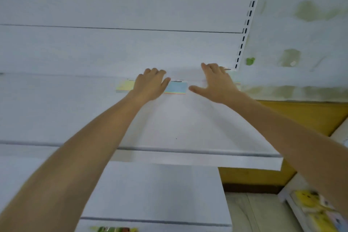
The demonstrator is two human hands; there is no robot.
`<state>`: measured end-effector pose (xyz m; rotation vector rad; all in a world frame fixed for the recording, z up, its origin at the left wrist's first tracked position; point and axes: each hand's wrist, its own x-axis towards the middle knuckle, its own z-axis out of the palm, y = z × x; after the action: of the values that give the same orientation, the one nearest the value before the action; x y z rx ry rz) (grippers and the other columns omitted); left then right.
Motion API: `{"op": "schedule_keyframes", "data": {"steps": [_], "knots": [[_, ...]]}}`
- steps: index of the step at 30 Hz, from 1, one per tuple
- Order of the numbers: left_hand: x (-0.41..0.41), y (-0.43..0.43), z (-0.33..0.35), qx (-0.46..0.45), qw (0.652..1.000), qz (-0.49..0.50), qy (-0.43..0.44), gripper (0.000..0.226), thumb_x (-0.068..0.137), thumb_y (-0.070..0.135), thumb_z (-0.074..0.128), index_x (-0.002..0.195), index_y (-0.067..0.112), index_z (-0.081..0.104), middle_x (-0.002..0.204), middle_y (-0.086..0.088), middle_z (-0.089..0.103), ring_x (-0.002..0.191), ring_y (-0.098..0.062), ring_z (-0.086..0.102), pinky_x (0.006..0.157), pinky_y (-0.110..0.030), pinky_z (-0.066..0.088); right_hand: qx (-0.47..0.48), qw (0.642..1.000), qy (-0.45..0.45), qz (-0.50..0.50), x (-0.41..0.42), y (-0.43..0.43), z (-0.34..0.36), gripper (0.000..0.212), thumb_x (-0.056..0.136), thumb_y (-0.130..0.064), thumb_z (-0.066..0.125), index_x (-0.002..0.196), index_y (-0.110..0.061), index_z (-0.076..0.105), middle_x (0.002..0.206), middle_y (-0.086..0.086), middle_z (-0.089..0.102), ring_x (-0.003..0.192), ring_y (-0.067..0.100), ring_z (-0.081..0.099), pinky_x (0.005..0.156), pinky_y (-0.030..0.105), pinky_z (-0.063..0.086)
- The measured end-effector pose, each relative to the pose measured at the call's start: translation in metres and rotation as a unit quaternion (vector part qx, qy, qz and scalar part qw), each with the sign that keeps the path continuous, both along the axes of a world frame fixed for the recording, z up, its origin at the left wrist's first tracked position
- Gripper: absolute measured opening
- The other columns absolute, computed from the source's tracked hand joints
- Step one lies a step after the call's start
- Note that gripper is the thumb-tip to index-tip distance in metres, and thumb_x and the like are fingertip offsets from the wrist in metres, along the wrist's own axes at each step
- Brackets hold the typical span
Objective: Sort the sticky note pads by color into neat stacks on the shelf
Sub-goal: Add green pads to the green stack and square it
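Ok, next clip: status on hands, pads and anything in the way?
Left hand flat on the pads. Right hand open, empty, fingers spread. Yellow pad and blue pad side by side at back of shelf. Nothing in the way.

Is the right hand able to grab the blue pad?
Probably yes. The right hand lies open just beside the blue pad, with bare shelf between. The left hand covers only the pad's far end.

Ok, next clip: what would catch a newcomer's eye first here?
Two bare arms reach to the back of a white shelf. The left hand lies on a row of pastel sticky note pads, yellowish at its left, blue at its right. The right hand is spread flat near the shelf's right end, by the slotted upright.
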<state>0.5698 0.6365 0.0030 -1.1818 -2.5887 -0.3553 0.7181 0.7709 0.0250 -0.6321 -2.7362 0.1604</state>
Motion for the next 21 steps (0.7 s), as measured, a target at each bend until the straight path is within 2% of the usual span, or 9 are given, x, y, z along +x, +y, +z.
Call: {"op": "schedule_keyframes", "data": {"steps": [3, 7, 12, 18, 21], "knots": [[-0.022, -0.079, -0.001, 0.016, 0.999, 0.022, -0.037, 0.046, 0.098, 0.039, 0.031, 0.136, 0.015, 0.039, 0.137, -0.013, 0.047, 0.129, -0.032, 0.039, 0.1, -0.044, 0.038, 0.001, 0.996, -0.046, 0.081, -0.041, -0.076, -0.011, 0.076, 0.085, -0.055, 0.05, 0.146, -0.019, 0.022, 0.15, 0.009, 0.028, 0.137, 0.03, 0.027, 0.112, 0.04, 0.023], [-0.058, -0.201, -0.005, 0.016, 0.997, 0.067, -0.037, 0.047, 0.097, 0.04, 0.03, 0.137, 0.015, 0.039, 0.137, -0.013, 0.049, 0.128, -0.032, 0.04, 0.099, -0.045, 0.039, -0.022, 0.979, -0.09, 0.179, -0.095, -0.191, -0.029, 0.07, 0.086, -0.057, 0.047, 0.144, -0.024, 0.027, 0.152, 0.005, 0.026, 0.138, 0.027, 0.026, 0.114, 0.039, 0.023], [-0.105, -0.335, -0.011, 0.036, 0.988, 0.146, -0.043, 0.047, 0.097, 0.04, 0.03, 0.137, 0.016, 0.038, 0.137, -0.012, 0.05, 0.127, -0.031, 0.041, 0.1, -0.044, 0.038, -0.013, 0.959, -0.093, 0.267, -0.159, -0.308, -0.035, 0.064, 0.089, -0.055, 0.041, 0.145, -0.026, 0.027, 0.154, 0.003, 0.024, 0.139, 0.025, 0.027, 0.116, 0.038, 0.023], [-0.167, -0.44, -0.006, 0.055, 0.972, 0.222, -0.05, 0.046, 0.097, 0.037, 0.032, 0.136, 0.014, 0.04, 0.138, -0.015, 0.048, 0.13, -0.033, 0.039, 0.103, -0.045, 0.036, -0.054, 0.939, -0.098, 0.326, -0.247, -0.398, -0.032, 0.058, 0.092, -0.051, 0.039, 0.143, -0.025, 0.03, 0.151, 0.004, 0.03, 0.139, 0.024, 0.03, 0.115, 0.038, 0.025], [-0.203, -0.48, -0.008, 0.048, 0.965, 0.254, -0.044, 0.044, 0.098, 0.034, 0.032, 0.135, 0.012, 0.042, 0.136, -0.017, 0.049, 0.126, -0.036, 0.042, 0.1, -0.045, 0.038, -0.073, 0.931, -0.101, 0.343, -0.301, -0.426, -0.037, 0.056, 0.093, -0.048, 0.04, 0.142, -0.023, 0.034, 0.148, 0.008, 0.035, 0.136, 0.024, 0.034, 0.114, 0.038, 0.028]]}}
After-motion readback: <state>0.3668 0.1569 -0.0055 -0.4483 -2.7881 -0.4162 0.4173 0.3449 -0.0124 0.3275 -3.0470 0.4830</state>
